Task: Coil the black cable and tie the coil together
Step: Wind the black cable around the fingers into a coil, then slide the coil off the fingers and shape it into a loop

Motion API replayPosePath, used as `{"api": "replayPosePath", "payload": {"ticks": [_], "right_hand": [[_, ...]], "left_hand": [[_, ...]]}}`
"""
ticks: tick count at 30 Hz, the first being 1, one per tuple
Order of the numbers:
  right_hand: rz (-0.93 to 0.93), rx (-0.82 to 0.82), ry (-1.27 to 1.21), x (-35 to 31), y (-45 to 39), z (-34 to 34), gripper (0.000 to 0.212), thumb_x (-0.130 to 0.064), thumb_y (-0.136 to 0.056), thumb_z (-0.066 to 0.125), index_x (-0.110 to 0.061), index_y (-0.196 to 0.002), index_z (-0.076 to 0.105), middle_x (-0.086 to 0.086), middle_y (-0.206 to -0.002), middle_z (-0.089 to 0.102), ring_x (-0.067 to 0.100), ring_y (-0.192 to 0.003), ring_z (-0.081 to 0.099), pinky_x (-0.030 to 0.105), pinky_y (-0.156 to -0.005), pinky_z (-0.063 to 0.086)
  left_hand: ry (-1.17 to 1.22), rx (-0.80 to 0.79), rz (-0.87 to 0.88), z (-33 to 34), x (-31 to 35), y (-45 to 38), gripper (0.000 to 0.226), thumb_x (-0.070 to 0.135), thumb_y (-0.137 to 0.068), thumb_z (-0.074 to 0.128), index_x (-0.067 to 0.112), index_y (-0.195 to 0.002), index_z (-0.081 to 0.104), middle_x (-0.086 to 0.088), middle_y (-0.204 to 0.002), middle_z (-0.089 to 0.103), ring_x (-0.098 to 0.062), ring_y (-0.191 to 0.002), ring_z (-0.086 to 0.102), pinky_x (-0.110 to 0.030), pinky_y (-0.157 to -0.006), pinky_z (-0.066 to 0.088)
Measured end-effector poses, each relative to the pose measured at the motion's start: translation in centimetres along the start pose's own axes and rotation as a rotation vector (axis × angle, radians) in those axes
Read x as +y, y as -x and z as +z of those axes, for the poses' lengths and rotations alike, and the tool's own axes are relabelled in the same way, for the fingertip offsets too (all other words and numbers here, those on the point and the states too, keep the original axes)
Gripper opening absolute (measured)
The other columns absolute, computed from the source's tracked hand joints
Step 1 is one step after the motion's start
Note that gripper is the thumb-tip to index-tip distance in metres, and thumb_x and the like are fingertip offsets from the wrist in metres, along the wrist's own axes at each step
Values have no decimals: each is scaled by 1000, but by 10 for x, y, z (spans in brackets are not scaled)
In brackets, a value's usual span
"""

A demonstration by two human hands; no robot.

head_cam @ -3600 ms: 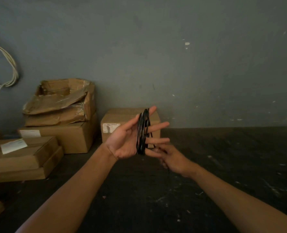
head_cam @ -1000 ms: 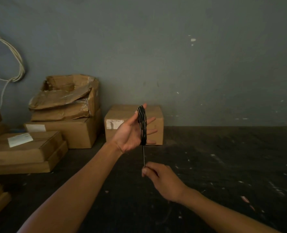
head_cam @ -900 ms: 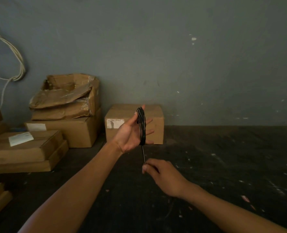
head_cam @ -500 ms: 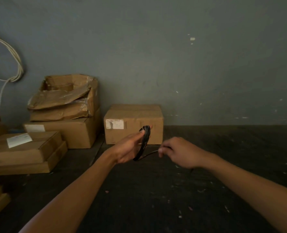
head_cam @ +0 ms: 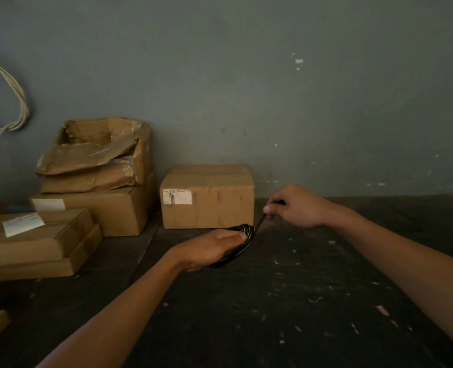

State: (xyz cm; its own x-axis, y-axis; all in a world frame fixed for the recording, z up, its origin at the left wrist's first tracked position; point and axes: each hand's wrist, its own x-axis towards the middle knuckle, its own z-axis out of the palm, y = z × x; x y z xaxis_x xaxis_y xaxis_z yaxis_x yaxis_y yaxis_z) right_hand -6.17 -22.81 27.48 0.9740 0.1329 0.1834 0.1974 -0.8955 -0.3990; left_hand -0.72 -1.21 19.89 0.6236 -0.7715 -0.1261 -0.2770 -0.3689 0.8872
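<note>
1. The left hand [head_cam: 209, 249] is closed around the coil of black cable [head_cam: 242, 241], its thumb pressed flat on top of the loops and its fingers hidden underneath.
2. The right hand [head_cam: 297, 207] pinches the free end of the cable [head_cam: 260, 223] between thumb and forefinger; its other fingers are curled in.
3. That free end runs as a short, taut, straight piece from the pinch down and to the left into the far rim of the coil.
4. The coil lies nearly flat in the left hand, above the dark floor [head_cam: 286, 301]. Its long axis runs from lower left to upper right, and the outer curve bulges out past the thumb tip toward the right hand.
5. The two hands are near each other but apart, joined only by the cable end.
6. Just beyond the coil stands a closed cardboard box with a white label [head_cam: 207, 197], its lower front edge close behind the left thumb.
7. Further left are a stack of cardboard boxes [head_cam: 95, 181], the top one torn open, and flat cartons [head_cam: 34, 240] at the left edge.
8. The floor to the right of and in front of the hands lies open up to the grey wall [head_cam: 273, 88].
9. White cords [head_cam: 18, 107] hang on the wall at far left, well apart from the hands.
</note>
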Motion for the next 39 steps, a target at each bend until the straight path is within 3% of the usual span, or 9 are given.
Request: {"api": "replayPosePath", "payload": {"ticks": [4, 9, 12, 19, 23, 28, 33, 35, 39], "right_hand": [[31, -22, -71, 2, 1, -1, 23, -28, -94, 61, -32, -71, 64, -9, -69, 63, 8, -63, 56, 23, -57, 39], [197, -82, -345, 7, 1, 6, 12, -32, -86, 70, -21, -82, 68, -5, -61, 60, 1, -44, 52, 15, -40, 40], [312, -108, -566, 11, 2, 8, 17, -28, -83, 74, -13, -85, 66, -3, -64, 62, 5, -47, 55, 20, -44, 41], [357, -109, -1134, 14, 6, 27, 15, -10, -85, 70, -12, -99, 62, -1, -66, 66, 7, -51, 54, 19, -45, 38], [313, -37, -1310, 10, 7, 39, 37, -4, -86, 67, -21, -118, 55, 1, -65, 62, 9, -50, 47, 20, -43, 34], [285, 43, -1398, 4, 11, 55, 34, -6, -90, 61, -23, -120, 56, 1, -61, 60, 10, -47, 47, 20, -41, 35], [201, 74, -1331, -3, 17, 66, 12, -21, -93, 62, -23, -93, 73, 0, -66, 59, 8, -51, 48, 20, -45, 37], [133, 52, -1251, -4, 20, 71, 22, -36, -92, 62, -22, -82, 75, -2, -68, 62, 8, -54, 52, 19, -48, 41], [12, 103, -983, -10, 25, 78, 24, -48, -85, 63, -27, -89, 74, -13, -71, 70, 1, -61, 60, 14, -52, 44]], "left_hand": [[-95, -66, 94, 8, 12, 9, 33, 46, -101, 33, 53, -127, 52, 8, -138, 50, -11, -123, 48, -29, -99, 40], [-178, -30, 166, 16, 18, 12, 37, 35, -106, 29, 33, -108, 65, 7, -131, 58, 4, -119, 51, -15, -95, 38], [-134, -26, 193, 21, 21, 16, 39, 32, -106, 25, 24, -97, 62, 5, -119, 69, 6, -114, 56, -5, -91, 38], [252, 12, 283, 25, 21, 19, 40, 40, -103, 28, 17, -80, 51, -1, -81, 67, -26, -99, 69, -30, -96, 50], [477, 8, 304, 26, 21, 17, 35, 39, -99, 41, 18, -72, 49, 1, -68, 52, -17, -65, 58, -44, -96, 52], [804, -33, 332, 22, 18, 14, 36, 34, -98, 44, 19, -66, 45, 3, -58, 39, -10, -48, 37, -29, -64, 46], [1072, -44, 345, 19, 11, 7, 39, 32, -98, 45, 20, -61, 45, 5, -51, 37, -8, -41, 35, -29, -61, 40], [1162, -40, 362, 15, 10, 5, 40, 32, -98, 44, 20, -60, 44, 6, -49, 38, -7, -40, 35, -27, -59, 41], [1279, 24, 391, 11, 11, 3, 41, 33, -98, 46, 22, -58, 41, 6, -46, 36, -6, -38, 33, -26, -56, 40]]}}
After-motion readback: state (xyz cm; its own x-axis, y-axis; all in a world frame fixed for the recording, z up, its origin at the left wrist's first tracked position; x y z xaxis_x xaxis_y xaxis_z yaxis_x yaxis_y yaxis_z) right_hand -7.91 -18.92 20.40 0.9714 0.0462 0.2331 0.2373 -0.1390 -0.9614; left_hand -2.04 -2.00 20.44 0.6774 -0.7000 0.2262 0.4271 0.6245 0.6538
